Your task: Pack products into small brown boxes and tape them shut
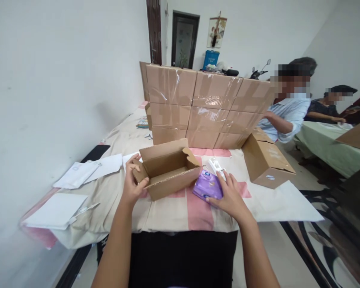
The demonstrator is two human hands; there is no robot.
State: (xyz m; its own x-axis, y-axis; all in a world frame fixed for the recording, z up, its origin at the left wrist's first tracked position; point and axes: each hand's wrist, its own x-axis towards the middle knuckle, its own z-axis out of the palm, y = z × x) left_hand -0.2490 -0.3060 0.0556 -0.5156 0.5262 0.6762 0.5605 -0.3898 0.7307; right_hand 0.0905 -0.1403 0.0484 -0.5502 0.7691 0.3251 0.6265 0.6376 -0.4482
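Observation:
My left hand (134,180) grips the left end of an open cardboard box (168,180), thumb on the near side and fingers over the flap. Its flaps stand up, and the part of the inside that shows holds nothing. Just right of the box lies a purple soft pack of tissues (208,186). My right hand (228,194) is closed around the pack's right side, with the thumb at the near edge and fingers over the far one. A small white object (215,166) sits just beyond the fingertips; its kind is unclear.
A wall of taped cardboard boxes (210,108) rises behind. Another box (268,162) stands at the right, near white sheeting (285,204). White papers (55,210) and a black flat item (97,153) lie left. One person (291,110) stands beyond the boxes; another (324,108) is further right.

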